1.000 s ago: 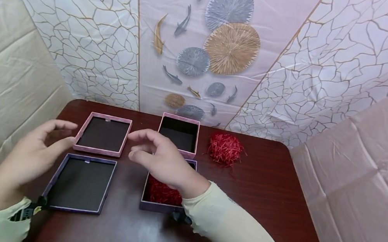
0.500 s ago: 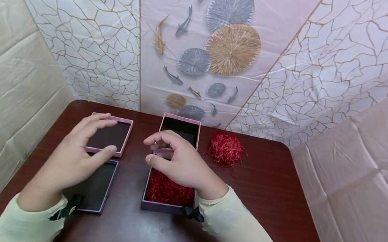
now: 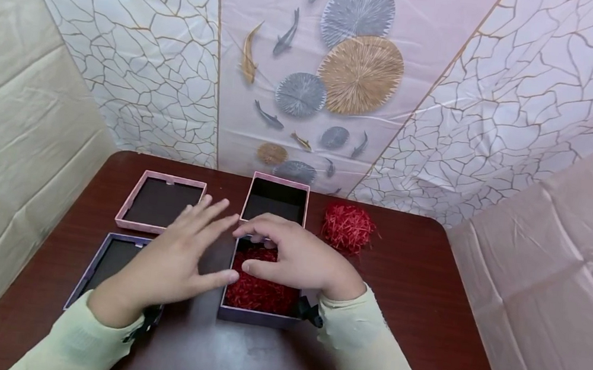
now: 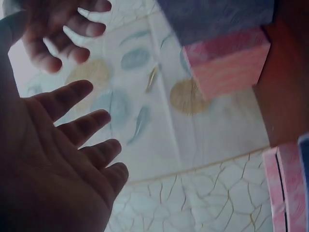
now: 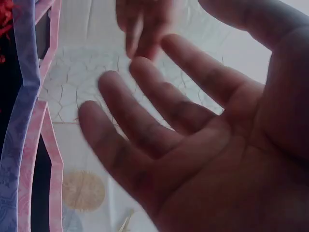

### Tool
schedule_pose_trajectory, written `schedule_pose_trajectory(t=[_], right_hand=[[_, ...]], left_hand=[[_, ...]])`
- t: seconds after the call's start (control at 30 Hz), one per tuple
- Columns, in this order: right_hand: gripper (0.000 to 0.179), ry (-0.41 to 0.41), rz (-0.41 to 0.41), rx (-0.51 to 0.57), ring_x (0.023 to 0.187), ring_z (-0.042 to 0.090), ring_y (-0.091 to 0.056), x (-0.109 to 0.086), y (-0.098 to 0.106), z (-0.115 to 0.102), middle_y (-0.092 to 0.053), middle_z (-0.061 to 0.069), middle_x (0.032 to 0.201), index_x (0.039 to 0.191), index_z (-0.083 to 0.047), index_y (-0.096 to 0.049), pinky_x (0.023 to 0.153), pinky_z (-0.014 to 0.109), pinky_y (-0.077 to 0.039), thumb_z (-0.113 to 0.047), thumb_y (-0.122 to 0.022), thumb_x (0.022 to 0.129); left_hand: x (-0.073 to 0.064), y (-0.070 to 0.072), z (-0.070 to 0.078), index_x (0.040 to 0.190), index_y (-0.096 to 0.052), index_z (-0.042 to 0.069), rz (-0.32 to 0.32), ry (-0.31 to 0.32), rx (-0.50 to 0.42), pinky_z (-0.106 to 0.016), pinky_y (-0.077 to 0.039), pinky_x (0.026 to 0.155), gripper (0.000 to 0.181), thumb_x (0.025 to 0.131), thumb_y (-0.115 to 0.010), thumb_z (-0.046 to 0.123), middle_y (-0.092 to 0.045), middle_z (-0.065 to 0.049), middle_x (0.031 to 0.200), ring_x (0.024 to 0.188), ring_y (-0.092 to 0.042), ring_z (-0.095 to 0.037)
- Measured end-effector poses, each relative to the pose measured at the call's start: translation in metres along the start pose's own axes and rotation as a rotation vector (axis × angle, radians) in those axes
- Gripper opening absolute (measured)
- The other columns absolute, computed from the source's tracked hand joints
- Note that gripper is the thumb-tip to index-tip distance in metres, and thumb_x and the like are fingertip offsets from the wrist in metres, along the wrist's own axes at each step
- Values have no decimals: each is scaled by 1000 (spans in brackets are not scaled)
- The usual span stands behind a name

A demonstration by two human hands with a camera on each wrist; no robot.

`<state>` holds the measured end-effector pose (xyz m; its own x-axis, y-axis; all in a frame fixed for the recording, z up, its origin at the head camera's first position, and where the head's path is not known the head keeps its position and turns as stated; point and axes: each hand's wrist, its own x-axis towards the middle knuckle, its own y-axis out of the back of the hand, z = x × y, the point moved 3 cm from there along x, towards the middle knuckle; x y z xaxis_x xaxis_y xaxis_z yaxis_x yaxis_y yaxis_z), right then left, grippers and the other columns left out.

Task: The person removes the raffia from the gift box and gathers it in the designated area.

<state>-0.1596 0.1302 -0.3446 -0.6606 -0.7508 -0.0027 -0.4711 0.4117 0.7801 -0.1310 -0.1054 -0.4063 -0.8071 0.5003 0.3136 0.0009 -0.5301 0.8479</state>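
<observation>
My right hand (image 3: pixel 297 256) hovers over a dark purple box (image 3: pixel 257 318) that holds red shredded paper (image 3: pixel 265 289). Its fingers are spread and gently bent, with nothing in them, as the right wrist view also shows. Just left of that box, my left hand (image 3: pixel 176 260) hangs with straight, parted fingers, its thumb near the box's left rim. Part of a purple-edged lid (image 3: pixel 107 262) is hidden under the left hand and wrist. Behind the purple box stands a pink-rimmed box (image 3: pixel 279 198) with a black inside and nothing seen in it.
A pink-rimmed lid (image 3: pixel 161 202) lies inside up at the back left of the brown table (image 3: pixel 396 314). To the right of the pink box sits a loose heap of red shredded paper (image 3: pixel 348 227). Patterned cloth walls (image 3: pixel 168 65) enclose the table on three sides.
My left hand has moved right, from beside the lids to the purple box's left side, its fingers straightening. The right hand has shifted right over the purple box. The boxes stay put.
</observation>
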Motion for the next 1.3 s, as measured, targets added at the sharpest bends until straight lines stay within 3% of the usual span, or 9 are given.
schedule_pose_trajectory(t=[0.2, 0.47, 0.83, 1.1, 1.3], right_hand=[[59, -45, -81, -18, 132, 18, -67, -1, -5, 12, -66, -7, 153, 153, -23, -67, 115, 41, -58, -31, -86, 98], [61, -143, -99, -27, 132, 21, -66, 2, -15, 26, -70, -2, 146, 145, -18, -69, 118, 44, -54, -36, -92, 92], [77, -239, -135, 43, 148, 28, -63, 2, -19, 39, -67, 5, 159, 157, -19, -63, 127, 49, -48, -33, -96, 88], [85, -313, -223, -61, 153, 19, -58, 12, -24, 39, -63, -3, 165, 162, -22, -61, 130, 47, -45, -36, -96, 86], [96, -350, -280, -74, 148, 23, -63, 24, -37, 43, -63, 1, 165, 168, -23, -55, 129, 44, -47, -37, -98, 83]], left_hand=[[2, -27, 10, 177, -37, 17, -129, 28, 54, -65, -22, 140, 124, 87, -62, 98, -24, -11, 188, 176, -16, -42], [4, -49, 10, 180, -23, 10, -189, 63, 127, -61, -24, 141, 143, 80, -56, 106, -17, -13, 189, 176, -13, -41], [5, -58, 5, 178, -26, 3, -228, 87, 109, -62, -26, 140, 146, 77, -73, 98, -19, -17, 188, 175, -19, -44], [5, -60, 2, 177, -27, 1, -259, 119, 50, -63, -25, 140, 150, 75, -72, 100, -21, -18, 188, 174, -20, -45], [6, -60, 2, 178, -25, 1, -283, 146, 23, -64, -24, 139, 152, 73, -74, 100, -21, -18, 188, 174, -19, -46]])
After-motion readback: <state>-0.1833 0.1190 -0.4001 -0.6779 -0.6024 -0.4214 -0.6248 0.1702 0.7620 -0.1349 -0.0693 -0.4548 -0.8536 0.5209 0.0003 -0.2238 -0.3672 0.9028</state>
